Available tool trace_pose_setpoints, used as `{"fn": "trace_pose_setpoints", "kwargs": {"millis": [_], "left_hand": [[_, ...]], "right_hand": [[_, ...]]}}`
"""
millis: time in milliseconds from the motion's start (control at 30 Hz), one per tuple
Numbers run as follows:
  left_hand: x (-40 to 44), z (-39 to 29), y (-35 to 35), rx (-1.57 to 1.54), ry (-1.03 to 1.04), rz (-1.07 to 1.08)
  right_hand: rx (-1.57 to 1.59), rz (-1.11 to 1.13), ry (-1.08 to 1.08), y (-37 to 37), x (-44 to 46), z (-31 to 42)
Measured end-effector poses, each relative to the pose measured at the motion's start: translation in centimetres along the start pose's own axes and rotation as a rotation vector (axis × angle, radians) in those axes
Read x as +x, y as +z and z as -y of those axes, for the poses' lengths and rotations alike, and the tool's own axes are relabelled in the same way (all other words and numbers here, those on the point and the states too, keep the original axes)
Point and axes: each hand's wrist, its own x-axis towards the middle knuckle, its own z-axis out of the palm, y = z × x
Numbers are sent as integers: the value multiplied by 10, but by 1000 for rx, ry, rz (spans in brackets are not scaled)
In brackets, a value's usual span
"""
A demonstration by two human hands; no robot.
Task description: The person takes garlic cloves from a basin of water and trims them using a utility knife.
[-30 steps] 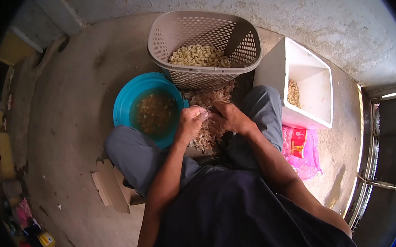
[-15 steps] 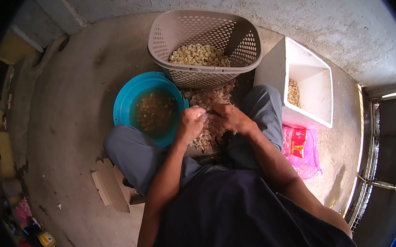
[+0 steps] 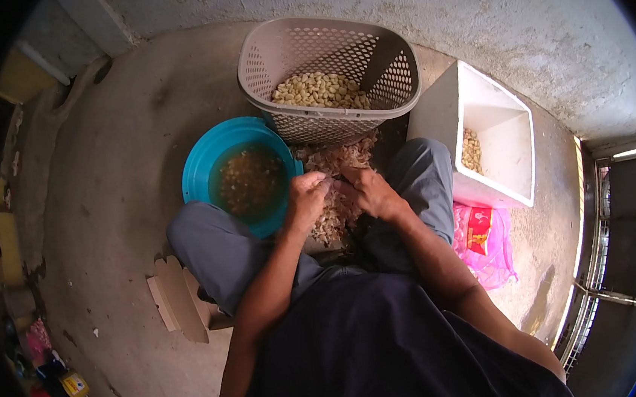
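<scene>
- Meeting fingertip to fingertip, the left hand and the right hand work above a pile of papery scraps on the floor.
- Both sets of fingers are curled inward; I cannot tell whether they are pressed together or pinching something, since anything there is too small and partly hidden.
- Only the fingers have shifted slightly over the last second; both hands remain in nearly the same spot, which suggests the same close finger work is continuing.
- The scraps lie between the grey trouser legs, close to the blue basin, which holds cloudy water with small bits in it.
- Beyond the hands stands the perforated basket, with pale pieces inside; their level looks unchanged, so no visible addition has been made.
- To the right, the white box holds more small pieces, near a pink mesh bag.
</scene>
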Motion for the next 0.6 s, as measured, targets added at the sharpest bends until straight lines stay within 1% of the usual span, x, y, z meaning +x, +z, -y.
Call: {"fn": "trace_pose_setpoints", "kwargs": {"millis": [67,133,167,267,367,467,567,600], "left_hand": [[-1,2,2,-109,-52,-33],[-4,-3,5,-248,-71,-54],[-4,-5,5,-268,-79,-45],[-2,-8,2,-318,-111,-12],[-1,-10,-4,-357,-161,42],[-2,-13,-6,-389,-195,103],[-4,-13,-4,-371,-204,129],[-3,-10,-3,-363,-204,127]], "right_hand": [[-5,-34,11,3,-1,1],[-2,-38,-43,4,-1,2],[0,-39,-70,5,-1,2],[230,-48,55,5,1,-7],[305,-165,57,3,0,-22],[708,-15,227,-4,3,-15],[666,9,258,-7,4,-11],[643,-21,221,-5,5,-13]]}}
